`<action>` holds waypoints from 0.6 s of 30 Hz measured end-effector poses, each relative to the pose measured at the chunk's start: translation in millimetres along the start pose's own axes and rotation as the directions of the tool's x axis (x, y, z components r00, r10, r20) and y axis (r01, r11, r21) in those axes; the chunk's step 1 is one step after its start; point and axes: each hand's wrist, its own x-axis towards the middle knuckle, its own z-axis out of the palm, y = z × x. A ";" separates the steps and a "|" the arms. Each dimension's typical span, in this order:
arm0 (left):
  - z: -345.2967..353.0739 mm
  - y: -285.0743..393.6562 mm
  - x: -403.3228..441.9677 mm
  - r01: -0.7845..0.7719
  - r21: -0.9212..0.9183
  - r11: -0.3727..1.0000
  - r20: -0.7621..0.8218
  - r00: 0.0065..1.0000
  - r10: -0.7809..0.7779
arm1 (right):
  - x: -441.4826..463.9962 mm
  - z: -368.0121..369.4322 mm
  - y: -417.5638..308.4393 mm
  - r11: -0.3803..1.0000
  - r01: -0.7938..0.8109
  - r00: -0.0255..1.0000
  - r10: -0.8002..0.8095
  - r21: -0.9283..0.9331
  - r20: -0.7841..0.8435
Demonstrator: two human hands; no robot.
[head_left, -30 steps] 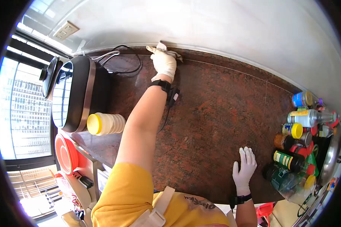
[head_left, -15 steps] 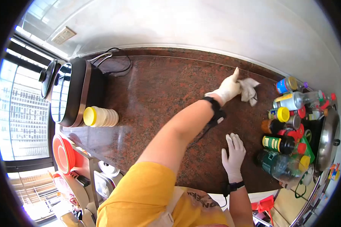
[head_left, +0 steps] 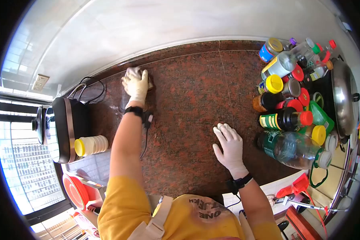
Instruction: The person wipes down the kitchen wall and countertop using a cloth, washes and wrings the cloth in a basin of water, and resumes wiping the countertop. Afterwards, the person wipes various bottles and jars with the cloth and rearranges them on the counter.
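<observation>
My left hand [head_left: 136, 87], in a white glove, presses a crumpled pale cloth [head_left: 133, 72] onto the dark red speckled countertop [head_left: 188, 104] near the back ledge. Most of the cloth is hidden under the palm and fingers. Gloved as well, my right hand [head_left: 230, 150] lies on the counter's front right part with its fingers spread, holding nothing. Each wrist wears a black band with a cable.
A black appliance [head_left: 70, 128] stands at the left, with a yellow-lidded ribbed jar [head_left: 93, 145] before it. Several bottles and jars crowd the right, among them a large clear bottle [head_left: 294, 148], beside a metal lid [head_left: 344, 98]. A wall socket [head_left: 40, 82] is at left.
My left hand has swept the cloth across the counter from the back right to the back left. My right hand stays resting on the counter. The view has shifted.
</observation>
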 end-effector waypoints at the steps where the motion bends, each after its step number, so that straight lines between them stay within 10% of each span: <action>1: 11.4 15.1 1.3 -0.076 -0.131 0.988 0.014 0.997 0.078 | -0.2 0.6 0.7 1.000 -0.006 1.000 0.006 -0.003 0.002; 7: -15.5 186.7 -97.8 -0.426 -0.354 0.832 0.132 0.859 0.495 | -1.2 -1.7 3.3 1.000 0.008 1.000 -0.008 -0.005 0.019; 10: -37.9 258.1 -118.7 -0.636 -0.318 0.703 0.356 0.607 0.710 | -2.3 -0.6 6.1 1.000 0.005 1.000 -0.005 0.018 0.020; 13: -21.9 306.0 -108.3 -0.752 -0.504 0.426 0.254 0.342 0.905 | -3.6 -0.7 8.8 0.999 0.001 1.000 -0.002 0.051 0.016; 18: -27.9 305.8 -138.0 -0.824 -0.500 0.267 0.277 0.139 0.951 | -6.6 -2.4 13.2 0.996 0.032 0.999 -0.031 0.077 -0.009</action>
